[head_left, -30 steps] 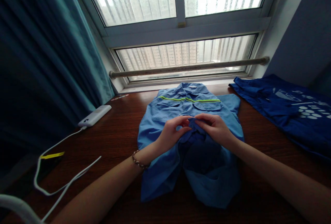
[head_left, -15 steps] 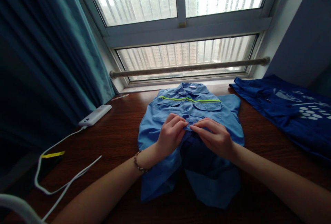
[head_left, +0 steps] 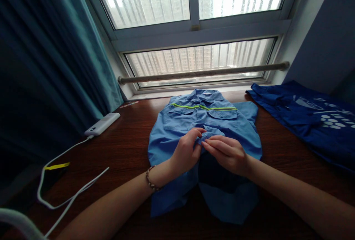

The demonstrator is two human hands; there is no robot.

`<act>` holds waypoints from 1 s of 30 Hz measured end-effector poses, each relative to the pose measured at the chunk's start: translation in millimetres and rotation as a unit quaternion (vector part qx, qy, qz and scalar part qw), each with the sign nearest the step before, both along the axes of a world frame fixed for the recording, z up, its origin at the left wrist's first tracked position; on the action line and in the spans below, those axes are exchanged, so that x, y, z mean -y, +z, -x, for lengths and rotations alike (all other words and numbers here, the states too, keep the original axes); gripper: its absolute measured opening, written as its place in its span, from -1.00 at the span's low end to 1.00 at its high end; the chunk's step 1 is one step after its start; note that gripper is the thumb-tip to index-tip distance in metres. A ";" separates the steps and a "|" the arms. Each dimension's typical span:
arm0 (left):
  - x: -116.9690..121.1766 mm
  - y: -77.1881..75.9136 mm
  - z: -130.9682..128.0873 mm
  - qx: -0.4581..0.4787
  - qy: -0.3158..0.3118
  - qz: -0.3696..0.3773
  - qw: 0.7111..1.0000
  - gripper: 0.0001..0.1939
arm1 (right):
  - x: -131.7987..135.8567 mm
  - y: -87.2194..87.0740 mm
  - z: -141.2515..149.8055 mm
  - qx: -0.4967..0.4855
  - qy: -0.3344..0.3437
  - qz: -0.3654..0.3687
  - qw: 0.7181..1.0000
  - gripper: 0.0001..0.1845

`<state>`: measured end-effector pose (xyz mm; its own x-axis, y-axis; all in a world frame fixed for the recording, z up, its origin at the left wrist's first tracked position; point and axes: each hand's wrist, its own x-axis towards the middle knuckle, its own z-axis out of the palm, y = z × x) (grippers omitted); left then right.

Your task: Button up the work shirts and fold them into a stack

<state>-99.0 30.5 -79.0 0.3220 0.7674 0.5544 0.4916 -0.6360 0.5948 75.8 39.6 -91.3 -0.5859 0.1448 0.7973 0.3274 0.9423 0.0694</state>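
Note:
A light blue work shirt (head_left: 177, 120) lies on the table, collar towards the window, with a yellow-green stripe across the chest and two flapped pockets. At the middle of its front, both hands pinch the cloth along the button edge. My left hand (head_left: 186, 152), with a braided bracelet at the wrist, grips the left side of a raised fold. My right hand (head_left: 229, 154) pinches the same fold from the right, fingertips close to the left ones. A small round button seems to show between them. Below the hands the shirt falls open over a dark inside.
A dark blue printed cloth (head_left: 307, 116) lies at the right. To the left are a white power bank (head_left: 102, 124) with a white cable (head_left: 59, 155) and a yellow strip (head_left: 57, 166). Behind the brown table (head_left: 127, 136) stand a window with a rail (head_left: 203, 73) and a curtain (head_left: 74, 47).
Both hands have shifted slightly down, towards me, still pinching the shirt front. The left thumb has dropped lower and the fold between the hands is lifted and shows more.

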 end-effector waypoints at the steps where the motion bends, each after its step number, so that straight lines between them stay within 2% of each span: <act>1: -1.1 0.3 -0.2 0.002 -0.002 0.016 1.000 -0.77 | -0.6 -0.3 0.8 0.000 -0.005 0.001 1.000 -0.68; 5: -8.4 2.8 0.0 0.051 0.004 0.058 0.997 -0.84 | -1.2 6.9 5.2 0.013 -0.068 0.047 0.996 -0.68; 8: -8.4 6.5 -1.4 0.102 0.022 0.049 0.993 -0.89 | 5.6 26.6 7.5 0.023 -0.137 0.115 0.984 -0.62; 12: 0.7 16.7 -2.0 0.102 0.057 -0.066 0.991 -0.92 | 27.5 59.0 9.1 0.030 -0.221 0.234 0.946 -0.54; 15: 5.8 28.2 4.1 0.023 0.072 -0.199 0.977 -0.94 | 48.1 63.8 4.5 0.077 -0.258 0.268 0.925 -0.41; 17: 8.2 36.1 10.6 -0.049 0.074 -0.274 0.958 -0.92 | 59.8 52.5 -5.3 0.114 -0.290 0.276 0.909 -0.32; 19: 13.0 42.6 16.9 -0.106 0.079 -0.293 0.947 -0.89 | 69.3 33.1 -21.2 0.131 -0.314 0.300 0.891 -0.33; 21: 23.6 45.7 21.2 -0.136 0.080 -0.250 0.955 -0.85 | 78.1 11.0 -40.5 0.120 -0.319 0.344 0.875 -0.42; 23: 41.6 42.7 23.9 -0.161 0.072 -0.170 0.970 -0.76 | 87.9 -9.9 -59.0 0.089 -0.315 0.387 0.862 -0.53; 25: 65.3 30.6 26.7 -0.190 0.071 -0.087 0.975 -0.59 | 98.7 -27.6 -72.7 0.041 -0.328 0.402 0.854 -0.58; 28: 101.4 -5.2 35.8 -0.233 0.128 0.008 0.964 -0.24 | 113.3 -45.3 -80.5 -0.046 -0.391 0.404 0.826 -0.49; 30: 119.6 -34.0 46.6 -0.232 0.198 0.033 0.952 -0.25 | 119.3 -48.6 -79.1 -0.090 -0.417 0.438 0.791 -0.45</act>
<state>-145.7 -89.1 -113.0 0.1981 0.9077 0.3698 0.9044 -0.3147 0.2881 154.9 -79.7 -139.9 0.1170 0.9643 0.2375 0.7909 0.0542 -0.6096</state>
